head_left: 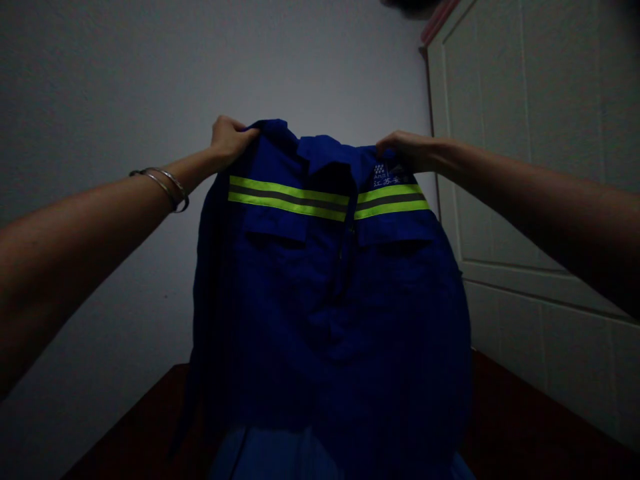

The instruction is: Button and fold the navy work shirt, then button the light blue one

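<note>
A dark blue work jacket (330, 280) hangs upright in front of me, its front facing me. Across its chest runs a yellow-green and grey reflective band, with two pocket flaps below it. White lettering and a logo mark the upper right of the chest. My left hand (233, 139) is closed on the left shoulder, thumb along the cloth; two metal bangles circle that wrist. The right shoulder is pinched in my right hand (406, 148), beside the logo. The collar sags between both hands. Deep shadow hides the jacket's lower part.
Behind the jacket rises a plain grey wall (125, 87). A pale panelled cabinet (540, 133) stands at the right. Below lies a dark red surface (520, 420). Lighter blue cloth (275, 453) shows at the bottom, under the jacket's hem.
</note>
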Motion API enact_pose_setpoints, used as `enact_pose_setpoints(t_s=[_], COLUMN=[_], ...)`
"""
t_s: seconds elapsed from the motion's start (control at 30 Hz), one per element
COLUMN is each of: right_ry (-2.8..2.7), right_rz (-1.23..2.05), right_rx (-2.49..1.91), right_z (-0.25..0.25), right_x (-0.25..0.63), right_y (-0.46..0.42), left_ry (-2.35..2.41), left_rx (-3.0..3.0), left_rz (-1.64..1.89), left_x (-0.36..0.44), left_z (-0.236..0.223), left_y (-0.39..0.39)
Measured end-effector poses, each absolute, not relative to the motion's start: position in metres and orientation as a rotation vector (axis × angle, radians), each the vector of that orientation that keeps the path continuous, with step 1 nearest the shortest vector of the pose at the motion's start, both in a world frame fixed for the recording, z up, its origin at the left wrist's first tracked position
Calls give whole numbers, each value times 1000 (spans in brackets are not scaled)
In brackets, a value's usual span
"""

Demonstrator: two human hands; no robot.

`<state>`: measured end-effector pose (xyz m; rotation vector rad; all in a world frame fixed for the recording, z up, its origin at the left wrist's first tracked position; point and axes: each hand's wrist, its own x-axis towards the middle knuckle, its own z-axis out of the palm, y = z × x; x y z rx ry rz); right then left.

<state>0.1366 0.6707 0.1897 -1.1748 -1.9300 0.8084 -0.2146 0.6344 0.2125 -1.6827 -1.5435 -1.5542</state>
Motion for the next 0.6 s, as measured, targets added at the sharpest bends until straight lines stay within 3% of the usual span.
enact_pose_setpoints(t_s=[0.1, 0.33, 0.5, 0.6], right_ry=[-1950, -1969, -2072, -2186], right_rz=[1078, 1102, 814, 379], right_rx=[-1223, -997, -853, -1045], right_z=[193, 193, 188, 191], right_x=[134, 133, 135, 138], right_y=[669, 668, 679, 694], left_ry=[-1541, -1536, -1528, -1535], left_rx=[-1674, -1803, -1923, -1913], left_rz=[-1528, -1648, -1760, -1738], left_x=[-217, -220, -224, -227], left_z=[212, 210, 209, 209], left_y=[645, 653, 653, 658])
